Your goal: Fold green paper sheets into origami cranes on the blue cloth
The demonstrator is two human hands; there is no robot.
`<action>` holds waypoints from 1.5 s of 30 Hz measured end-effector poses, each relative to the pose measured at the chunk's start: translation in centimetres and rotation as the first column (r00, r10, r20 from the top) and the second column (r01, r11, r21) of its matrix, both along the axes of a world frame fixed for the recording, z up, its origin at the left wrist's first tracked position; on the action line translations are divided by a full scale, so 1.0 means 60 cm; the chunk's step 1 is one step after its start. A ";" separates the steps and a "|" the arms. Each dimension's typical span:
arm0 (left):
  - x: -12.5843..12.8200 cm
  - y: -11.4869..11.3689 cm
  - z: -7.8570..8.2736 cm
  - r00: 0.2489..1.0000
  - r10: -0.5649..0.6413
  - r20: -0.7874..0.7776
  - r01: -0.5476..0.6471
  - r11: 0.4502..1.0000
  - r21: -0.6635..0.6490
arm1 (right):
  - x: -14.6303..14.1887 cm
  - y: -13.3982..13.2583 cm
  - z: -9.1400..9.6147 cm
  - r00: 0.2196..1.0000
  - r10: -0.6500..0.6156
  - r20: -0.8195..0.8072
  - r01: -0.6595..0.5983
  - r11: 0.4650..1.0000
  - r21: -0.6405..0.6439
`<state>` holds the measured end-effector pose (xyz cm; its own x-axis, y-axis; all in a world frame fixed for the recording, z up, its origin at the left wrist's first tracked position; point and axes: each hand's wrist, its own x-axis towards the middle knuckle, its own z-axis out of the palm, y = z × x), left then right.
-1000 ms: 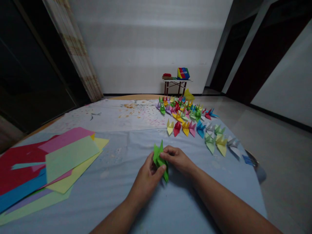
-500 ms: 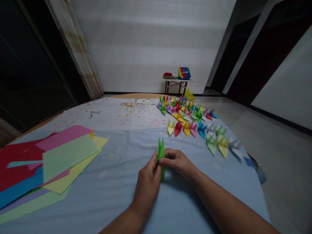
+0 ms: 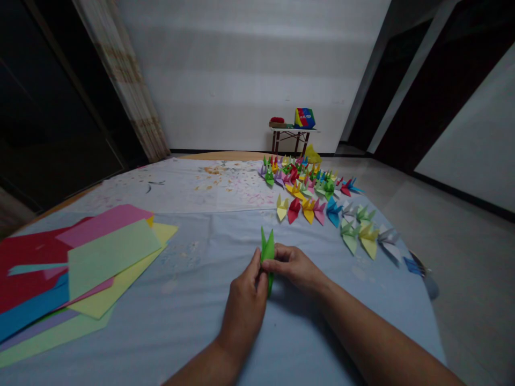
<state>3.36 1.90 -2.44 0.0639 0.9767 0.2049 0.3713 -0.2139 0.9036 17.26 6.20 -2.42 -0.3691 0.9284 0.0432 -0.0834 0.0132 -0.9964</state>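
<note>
A green folded paper piece (image 3: 267,252) stands upright between my two hands, just above the light blue cloth (image 3: 193,300). My left hand (image 3: 245,305) pinches it from the left with thumb and fingers closed on the fold. From the right, my right hand (image 3: 295,267) grips the same piece with curled fingers. Two green points stick up above my fingers; the lower tip shows below them.
Several finished paper cranes (image 3: 317,201) in many colours stand in rows at the back right. A stack of coloured paper sheets (image 3: 76,268) lies at the left. A small table (image 3: 292,136) with a colourful box stands by the far wall. The cloth's right edge drops to the floor.
The green piece has turned from lying tilted and spread to standing narrow and upright. Both hands have closed in on it and shifted slightly forward.
</note>
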 end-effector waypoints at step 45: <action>-0.008 0.020 -0.006 0.789 0.134 0.600 0.095 0.938 -0.334 | -0.022 -0.015 0.012 0.973 -0.165 0.160 0.152 0.984 0.095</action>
